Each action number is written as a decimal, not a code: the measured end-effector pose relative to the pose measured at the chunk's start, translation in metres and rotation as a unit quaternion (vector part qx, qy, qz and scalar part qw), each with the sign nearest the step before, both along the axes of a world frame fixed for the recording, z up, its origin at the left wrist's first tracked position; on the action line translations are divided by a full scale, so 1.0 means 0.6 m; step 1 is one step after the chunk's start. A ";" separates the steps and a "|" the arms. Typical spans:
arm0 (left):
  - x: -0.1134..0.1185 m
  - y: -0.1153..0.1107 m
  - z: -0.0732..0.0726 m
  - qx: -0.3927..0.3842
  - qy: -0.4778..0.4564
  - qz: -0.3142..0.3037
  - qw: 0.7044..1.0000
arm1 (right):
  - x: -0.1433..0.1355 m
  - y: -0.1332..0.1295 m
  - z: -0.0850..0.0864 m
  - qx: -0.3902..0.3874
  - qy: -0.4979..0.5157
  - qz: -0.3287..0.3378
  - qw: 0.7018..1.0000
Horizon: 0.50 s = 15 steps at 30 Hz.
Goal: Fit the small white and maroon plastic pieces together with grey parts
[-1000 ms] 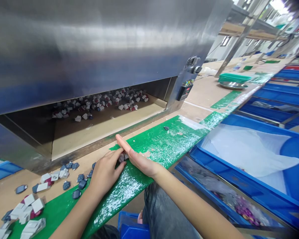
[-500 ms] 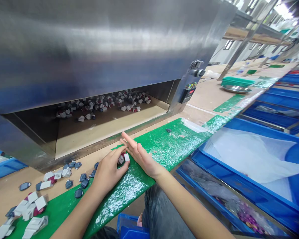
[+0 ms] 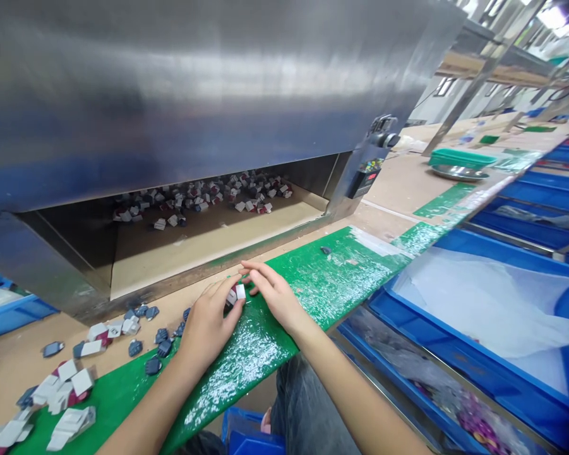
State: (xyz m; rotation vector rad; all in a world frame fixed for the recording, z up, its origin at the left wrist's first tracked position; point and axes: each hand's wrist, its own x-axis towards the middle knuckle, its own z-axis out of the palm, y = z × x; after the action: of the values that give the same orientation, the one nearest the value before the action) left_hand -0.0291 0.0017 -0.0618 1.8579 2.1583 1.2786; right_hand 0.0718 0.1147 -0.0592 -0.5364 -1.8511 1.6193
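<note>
My left hand (image 3: 213, 319) is closed around a small white and dark red plastic piece (image 3: 240, 291), just above the green mat (image 3: 260, 354). My right hand (image 3: 277, 297) is beside it, fingers bent and apart, fingertips close to those of my left hand. Whether they touch the piece I cannot tell. To the left lie loose white blocks (image 3: 71, 424), some joined with dark red parts. Several small dark blue-grey pieces (image 3: 153, 365) are scattered by my left forearm.
A large metal housing (image 3: 194, 95) stands in front, many white, red and dark pieces (image 3: 203, 196) inside its opening. Blue trays (image 3: 455, 341) stand lower right. A green basket (image 3: 461, 158) rests on a metal dish (image 3: 459, 172) farther right. One dark piece (image 3: 326, 251) lies on the mat.
My right hand's fingers, stretched flat before, have bent toward my left hand. My left hand keeps hold of the piece. The whole view has shifted slightly.
</note>
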 end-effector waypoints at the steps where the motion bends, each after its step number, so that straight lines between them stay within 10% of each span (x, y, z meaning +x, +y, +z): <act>1: -0.001 0.000 -0.001 0.007 -0.002 0.014 1.000 | -0.001 0.000 -0.001 0.009 -0.015 -0.013 1.000; 9: -0.007 0.000 -0.004 0.049 -0.015 0.030 0.998 | 0.000 -0.002 0.001 -0.093 -0.003 0.057 0.994; 15: 0.004 0.007 0.004 0.059 -0.312 -0.023 0.948 | 0.004 0.004 0.004 -0.150 0.041 0.063 0.986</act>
State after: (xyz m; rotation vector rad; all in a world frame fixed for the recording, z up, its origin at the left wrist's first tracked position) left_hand -0.0269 0.0057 -0.0593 1.2667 1.7179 1.7181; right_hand 0.0745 0.1173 -0.0570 -0.4777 -1.6187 1.9923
